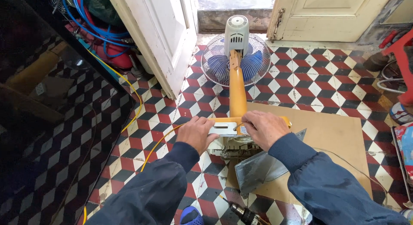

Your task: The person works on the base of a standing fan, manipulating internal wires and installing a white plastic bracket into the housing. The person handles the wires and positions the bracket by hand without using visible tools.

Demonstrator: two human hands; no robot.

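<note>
An electric fan lies face down on the tiled floor, its blue-bladed wire cage (219, 61) far from me, its grey motor housing (236, 33) on top, and its orange neck (237, 89) pointing toward me. My left hand (195, 132) grips the left end of the fan's orange base (228, 121), fingers on a white plate (223, 129). My right hand (264, 128) presses on the right end of the same base. Under the base, white plastic and wiring (234, 152) show. Both sleeves are dark blue.
A brown cardboard sheet (335, 139) lies under the fan base. A grey metal plate (262, 167) rests by my right forearm. A power drill (241, 213) lies at the bottom. A yellow cable (129, 104) runs left. White doors (159, 31) stand behind, blue hoses (90, 18) top left.
</note>
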